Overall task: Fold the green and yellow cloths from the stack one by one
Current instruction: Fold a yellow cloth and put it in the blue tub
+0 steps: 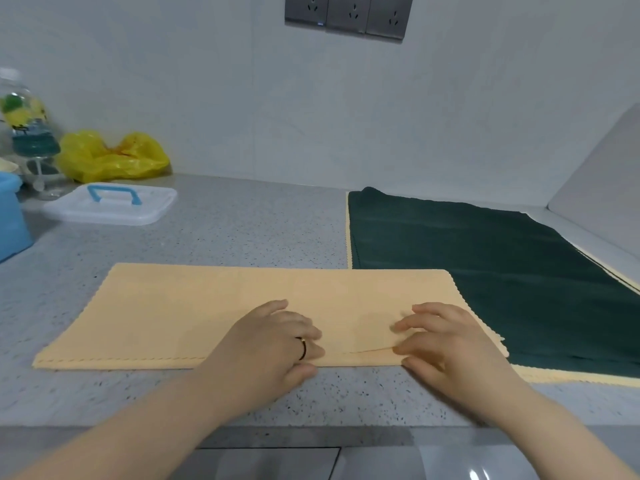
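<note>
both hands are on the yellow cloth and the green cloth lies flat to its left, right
No: the head view shows the green cloth lying flat to the right of the yellow cloth, not its left. The left hand and right hand are both on the yellow cloth.
</note>
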